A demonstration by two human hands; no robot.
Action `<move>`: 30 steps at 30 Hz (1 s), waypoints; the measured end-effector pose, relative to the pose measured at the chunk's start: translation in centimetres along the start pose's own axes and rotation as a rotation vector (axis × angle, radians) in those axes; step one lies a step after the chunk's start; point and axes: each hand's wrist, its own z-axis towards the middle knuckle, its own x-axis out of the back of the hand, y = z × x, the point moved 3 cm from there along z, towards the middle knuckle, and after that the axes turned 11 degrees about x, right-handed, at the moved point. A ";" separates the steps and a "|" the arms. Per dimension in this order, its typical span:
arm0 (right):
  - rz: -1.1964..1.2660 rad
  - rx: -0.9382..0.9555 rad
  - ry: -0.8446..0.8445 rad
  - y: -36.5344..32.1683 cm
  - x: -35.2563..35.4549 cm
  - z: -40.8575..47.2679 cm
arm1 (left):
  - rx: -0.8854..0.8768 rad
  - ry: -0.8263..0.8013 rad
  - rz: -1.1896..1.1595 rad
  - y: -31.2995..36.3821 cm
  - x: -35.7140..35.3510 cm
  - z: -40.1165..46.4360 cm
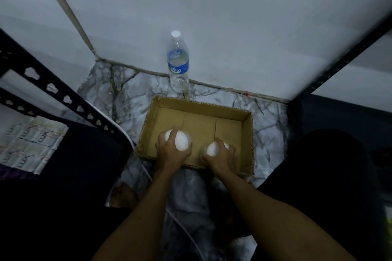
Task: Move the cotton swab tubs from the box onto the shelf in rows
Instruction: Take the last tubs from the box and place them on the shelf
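Dim marble-patterned floor (127, 95); box (247, 133) holds 2 tubs (181, 141), seemingly each gripped by fingers (169, 135).

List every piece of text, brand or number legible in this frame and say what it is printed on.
"Vaig": on the blue label of the water bottle standing against the wall behind the cardboard box.
"LUX": repeated on the stacked packs on the shelf at left.
Small print above "Vaig" on the bottle label: too blurred to read.
The box and the tubs show no readable text.

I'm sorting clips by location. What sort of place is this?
Probably a small shop's stockroom corner: slotted black metal shelving, stacked soap packs and an open cardboard box on a marble-patterned floor.
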 end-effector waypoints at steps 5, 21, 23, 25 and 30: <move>0.015 0.046 0.018 -1.4 0.0 -1.5 | 0.010 0.052 -0.079 -1.1 1.5 -2.6; -0.018 0.248 0.058 -4.1 1.5 -7.7 | 0.170 0.064 -0.127 -4.6 6.5 -7.7; -0.029 0.276 0.055 -4.1 1.9 -8.3 | 0.161 0.040 -0.131 -4.5 6.6 -8.4; -0.034 0.298 0.040 -4.3 2.2 -8.5 | 0.153 0.045 -0.139 -4.3 7.1 -8.8; -0.066 0.405 -0.002 -7.1 3.5 -8.3 | 0.211 0.056 -0.198 -2.6 9.6 -9.1</move>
